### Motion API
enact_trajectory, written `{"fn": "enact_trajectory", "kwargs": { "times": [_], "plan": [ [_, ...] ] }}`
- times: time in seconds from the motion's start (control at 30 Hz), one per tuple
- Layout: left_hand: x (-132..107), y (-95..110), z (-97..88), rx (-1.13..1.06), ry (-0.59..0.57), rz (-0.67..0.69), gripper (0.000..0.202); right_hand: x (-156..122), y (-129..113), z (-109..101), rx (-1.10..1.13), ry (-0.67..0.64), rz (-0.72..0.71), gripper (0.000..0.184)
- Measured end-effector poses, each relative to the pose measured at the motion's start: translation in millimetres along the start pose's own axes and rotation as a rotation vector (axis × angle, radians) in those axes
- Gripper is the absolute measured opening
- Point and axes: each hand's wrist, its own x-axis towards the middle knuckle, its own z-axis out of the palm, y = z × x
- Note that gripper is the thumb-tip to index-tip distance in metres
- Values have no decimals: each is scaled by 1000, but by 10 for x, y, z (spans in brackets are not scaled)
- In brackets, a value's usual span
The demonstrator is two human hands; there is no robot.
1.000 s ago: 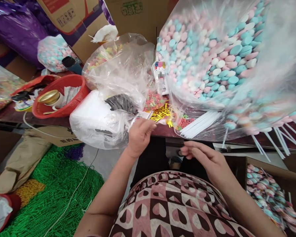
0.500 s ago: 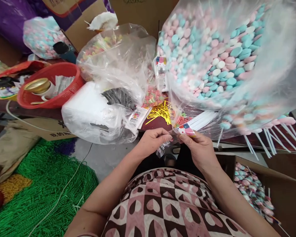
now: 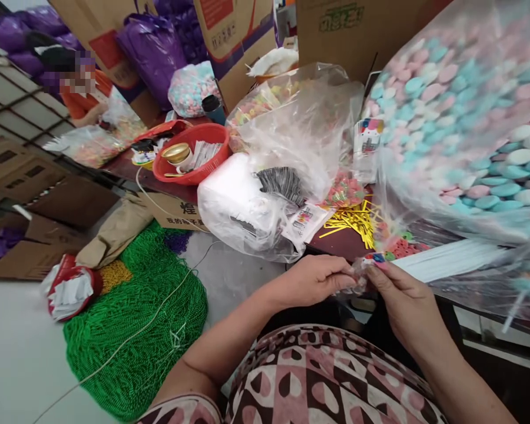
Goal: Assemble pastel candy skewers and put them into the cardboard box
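Observation:
My left hand point(image 3: 318, 280) and my right hand point(image 3: 395, 291) meet above my lap at the table's front edge. Both pinch a small clear printed wrapper bag point(image 3: 365, 266) between their fingertips. Just beyond them on the dark table point(image 3: 340, 241) lie gold twist ties point(image 3: 353, 219) and a flat stack of printed wrapper bags point(image 3: 307, 217). A huge clear bag of pink, blue and white lollipops point(image 3: 463, 118) looms at the right, with white sticks point(image 3: 450, 259) poking out below it.
A red basket point(image 3: 194, 154) with a gold tin sits on the table's left. A white plastic-wrapped bundle point(image 3: 242, 203) overhangs the edge. Green bead strings point(image 3: 136, 312) cover the floor at left. Cardboard boxes point(image 3: 335, 29) and purple bags stand behind. Another person point(image 3: 77, 88) sits far left.
My left hand picked up a wrapper bag from the table and my right hand joined it. The view has swung left, showing more floor and another person.

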Motion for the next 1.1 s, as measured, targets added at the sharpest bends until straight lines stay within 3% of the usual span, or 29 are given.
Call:
{"fn": "enact_trajectory", "kwargs": {
  "times": [0.07, 0.13, 0.23, 0.3, 0.37, 0.47, 0.6, 0.77, 0.97, 1.1],
  "plan": [
    [-98, 2, -141, 23, 66, 45, 24, 45, -57, 39, 144, 92, 41, 33],
    [-183, -65, -347, 102, 283, -12, 27, 60, -120, 46, 245, 139, 81, 36],
    [-255, -314, -734, 418, 754, -227, 32, 28, -166, 16, 268, 149, 116, 38],
    [-266, -529, -965, 725, 857, -431, 37, -9, -155, 3, 259, 145, 147, 38],
    [-259, -717, -1114, 934, 762, -617, 44, -41, -131, 14, 253, 137, 175, 39],
    [-242, -874, -1173, 1017, 616, -709, 50, -64, -106, 55, 254, 134, 185, 42],
    [-205, -901, -1137, 1038, 637, -690, 57, -67, -90, 82, 251, 136, 181, 42],
    [-87, -933, -1149, 1106, 525, -652, 35, -82, -33, 73, 225, 105, 188, 38],
    [39, -975, -1205, 1136, 465, -723, 52, -92, 5, 60, 233, 96, 157, 34],
    [33, -933, -1202, 1126, 415, -686, 52, -84, -5, 52, 224, 64, 128, 36]
  ]
}}
